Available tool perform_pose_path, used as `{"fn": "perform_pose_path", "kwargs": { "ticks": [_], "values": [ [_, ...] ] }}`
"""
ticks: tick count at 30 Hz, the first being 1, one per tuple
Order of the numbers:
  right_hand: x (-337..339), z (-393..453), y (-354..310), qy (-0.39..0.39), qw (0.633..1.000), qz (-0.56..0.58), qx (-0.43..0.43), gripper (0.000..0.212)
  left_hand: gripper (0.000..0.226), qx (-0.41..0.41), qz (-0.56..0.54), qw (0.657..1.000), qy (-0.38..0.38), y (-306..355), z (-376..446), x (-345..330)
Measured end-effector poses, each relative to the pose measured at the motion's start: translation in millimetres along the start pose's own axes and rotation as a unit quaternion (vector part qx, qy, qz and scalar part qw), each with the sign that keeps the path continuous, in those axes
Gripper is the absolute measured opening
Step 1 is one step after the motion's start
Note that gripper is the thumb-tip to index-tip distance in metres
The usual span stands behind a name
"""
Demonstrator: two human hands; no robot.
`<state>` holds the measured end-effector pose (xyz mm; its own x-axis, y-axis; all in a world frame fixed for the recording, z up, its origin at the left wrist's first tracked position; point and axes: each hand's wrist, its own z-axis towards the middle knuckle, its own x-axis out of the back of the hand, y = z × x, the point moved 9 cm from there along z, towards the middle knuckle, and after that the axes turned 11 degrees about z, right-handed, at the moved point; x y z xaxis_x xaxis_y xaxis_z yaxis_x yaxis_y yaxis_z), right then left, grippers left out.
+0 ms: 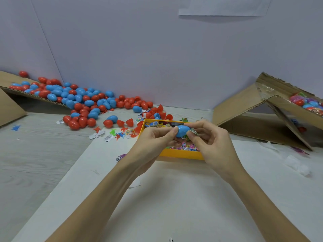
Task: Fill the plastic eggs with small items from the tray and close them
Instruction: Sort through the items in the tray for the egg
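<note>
Over the yellow tray (181, 155) both hands meet on a blue plastic egg (182, 131). My left hand (157, 139) pinches the egg's left end between thumb and fingers. My right hand (208, 137) grips its right end together with a small striped wrapped item (194, 133), which sticks out at the egg's edge. The tray holds several colourful small packets (153, 124), partly hidden by my hands.
A big heap of red and blue eggs (78, 100) spills from a flattened cardboard box (10, 107) at the left. Open red egg halves (129, 122), small rubbery toys and paper tags lie near the tray. A cardboard box (248, 109) with filled eggs stands at the right.
</note>
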<state>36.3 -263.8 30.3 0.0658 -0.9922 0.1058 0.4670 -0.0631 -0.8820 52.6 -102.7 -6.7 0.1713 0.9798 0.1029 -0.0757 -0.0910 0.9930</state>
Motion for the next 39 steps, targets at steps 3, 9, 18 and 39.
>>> {"fn": "perform_pose_path", "kwargs": {
  "ticks": [3, 9, 18, 39],
  "values": [
    [1, 0, 1, 0.001, 1.0, 0.014, 0.001, 0.019, 0.044, -0.014, 0.021, 1.0, -0.004, 1, -1, 0],
    [1, 0, -1, -0.01, 0.999, 0.035, 0.006, 0.025, 0.03, -0.064, 0.07, 0.995, 0.008, 9, -4, -1],
    [2, -2, 1, 0.001, 0.999, 0.042, 0.014, 0.026, 0.022, -0.112, 0.097, 0.989, 0.023, 17, -8, -2],
    [8, 0, 24, 0.07, 0.994, 0.051, -0.071, 0.014, 0.024, -0.097, 0.082, 0.988, 0.085, 13, -1, 13]
  ]
}}
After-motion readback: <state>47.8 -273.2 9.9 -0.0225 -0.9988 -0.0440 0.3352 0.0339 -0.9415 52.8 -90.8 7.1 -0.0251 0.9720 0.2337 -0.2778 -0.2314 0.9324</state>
